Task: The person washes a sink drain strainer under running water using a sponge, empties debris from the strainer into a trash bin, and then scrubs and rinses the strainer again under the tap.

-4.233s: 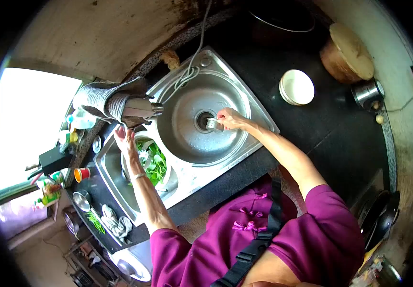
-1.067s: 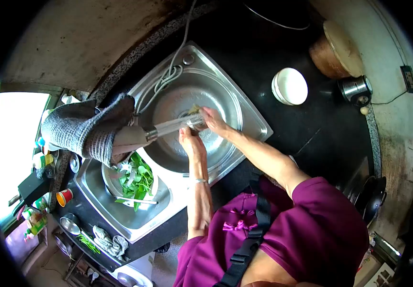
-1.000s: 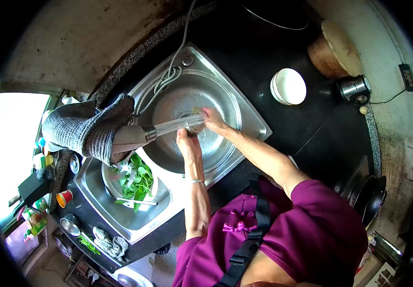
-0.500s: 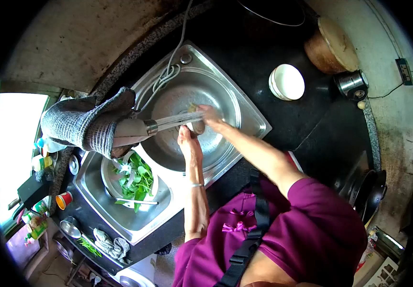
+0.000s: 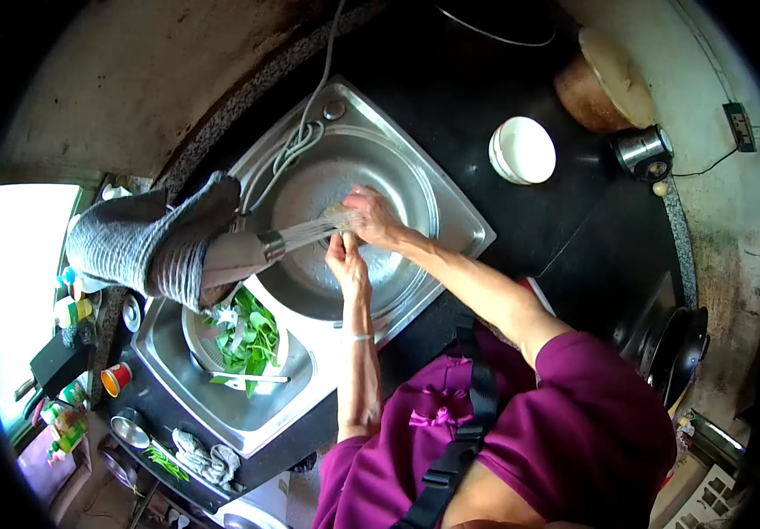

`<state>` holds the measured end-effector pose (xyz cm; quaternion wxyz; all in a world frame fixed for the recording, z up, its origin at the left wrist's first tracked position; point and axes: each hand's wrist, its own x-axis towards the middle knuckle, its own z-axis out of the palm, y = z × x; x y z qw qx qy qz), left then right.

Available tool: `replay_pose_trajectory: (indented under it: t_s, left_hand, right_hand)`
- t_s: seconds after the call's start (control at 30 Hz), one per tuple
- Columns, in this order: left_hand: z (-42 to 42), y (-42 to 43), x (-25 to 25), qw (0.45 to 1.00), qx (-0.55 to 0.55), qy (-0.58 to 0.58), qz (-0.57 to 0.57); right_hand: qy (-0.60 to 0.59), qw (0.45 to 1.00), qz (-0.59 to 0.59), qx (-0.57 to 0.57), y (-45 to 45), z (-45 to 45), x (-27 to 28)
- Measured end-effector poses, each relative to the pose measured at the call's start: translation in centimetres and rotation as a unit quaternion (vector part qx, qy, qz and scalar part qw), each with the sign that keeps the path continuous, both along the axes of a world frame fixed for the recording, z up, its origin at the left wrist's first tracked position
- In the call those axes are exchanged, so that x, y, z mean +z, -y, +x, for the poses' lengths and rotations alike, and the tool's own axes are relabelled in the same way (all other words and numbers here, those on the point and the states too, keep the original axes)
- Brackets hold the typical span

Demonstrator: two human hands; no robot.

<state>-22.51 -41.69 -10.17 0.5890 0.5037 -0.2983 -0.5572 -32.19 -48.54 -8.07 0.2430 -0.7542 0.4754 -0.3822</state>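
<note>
Over the large round sink basin (image 5: 296, 189), my two hands meet in running water. My left hand (image 5: 344, 257) is closed, pinching a small pale thing whose kind I cannot make out. Against it presses my right hand (image 5: 375, 216), its fingers curled round a yellowish, rough-looking thing (image 5: 336, 214) that is mostly hidden by fingers and spray. The water (image 5: 309, 231) streams in a fan from the metal tip of the faucet (image 5: 270, 244), which points at my hands from the left. A grey cloth (image 5: 146, 247) is draped over the faucet's body.
The smaller basin (image 5: 230, 414) holds a colander (image 5: 206, 351) of green leaves (image 5: 255, 339). White bowls (image 5: 525, 152) are stacked on the black counter, near a wooden-looking pot (image 5: 591, 93) and metal appliance (image 5: 647, 157). A ladle (image 5: 130, 430) and grey rag (image 5: 208, 457) lie at lower left.
My right hand has moved left and slightly down, closer to my left hand. The pale thing between them is now more covered. Water still runs, and the view has shifted slightly.
</note>
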Motion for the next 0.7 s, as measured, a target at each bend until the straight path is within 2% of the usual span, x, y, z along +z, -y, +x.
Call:
replay_pose_trajectory:
  t_s: [0.07,0.1,0.13,0.2,0.23,0.27,0.3,0.33,0.37,0.4,0.47,0.53,0.6,0.63,0.67,0.7]
  left_hand:
    - [-0.1,-0.6,0.5,0.999,-0.009,-0.003,0.039]
    - [-0.1,-0.9,0.3,0.999,-0.018,-0.001,0.028]
    - [0.0,-1.4,0.1,0.999,-0.027,0.003,0.019]
    - [-0.1,-1.5,-0.1,0.999,-0.032,-0.005,0.026]
    - [-0.1,-1.2,-0.2,0.999,-0.033,-0.006,0.034]
    - [0.1,-0.7,-0.3,0.999,-0.032,-0.006,0.034]
    - [0.6,-0.4,-0.5,0.999,-0.042,0.001,0.033]
    - [0.9,-0.3,-0.3,0.998,-0.054,0.01,0.033]
    - [0.6,-0.2,-0.3,0.998,-0.055,0.009,0.032]
    - [0.0,0.0,0.5,0.999,-0.035,0.006,0.038]
    - [-0.8,0.1,1.8,0.999,-0.002,0.002,0.053]
    - [-1.1,0.2,0.7,0.999,-0.024,-0.001,0.048]
    - [-0.4,-0.4,-0.4,0.997,-0.07,0.005,0.045]
    - [-0.6,-0.5,-1.1,0.996,-0.042,-0.047,0.058]
    - [-0.4,-0.5,-1.8,0.996,-0.043,-0.046,0.058]
    - [-0.1,-0.3,-2.0,0.995,-0.065,-0.028,0.077]
  right_hand:
    - [0.052,0.983,0.164,-0.06,0.3,0.2,-2.5]
    - [0.039,0.945,0.32,-0.061,0.7,-0.5,-0.4]
    - [0.04,0.944,0.321,-0.062,0.9,-1.1,-0.9]
    - [0.053,0.904,0.424,0.015,2.1,-2.3,-2.8]
    - [0.153,0.872,0.465,0.027,2.2,-3.1,-3.3]
    - [0.152,0.872,0.465,0.028,2.0,-3.1,-4.0]
    - [0.185,0.931,0.313,-0.045,1.5,-2.8,-3.3]
    - [0.213,0.958,0.15,-0.118,0.7,-2.4,-1.9]
    - [0.185,0.978,0.056,-0.077,-0.4,-2.1,-0.5]
    - [0.08,0.994,0.063,-0.023,-1.6,-1.9,1.0]
    - [0.002,0.997,0.071,-0.007,-2.3,-1.5,-0.5]
    - [0.005,0.995,0.088,-0.043,-0.8,-2.1,-1.0]
    - [0.022,0.954,0.298,-0.012,1.5,-2.4,-3.3]
    - [0.067,0.96,0.273,-0.01,1.8,-2.5,-3.8]
    - [0.068,0.96,0.273,-0.01,1.8,-2.5,-4.3]
    - [0.132,0.962,0.23,-0.065,1.5,-2.3,-3.3]
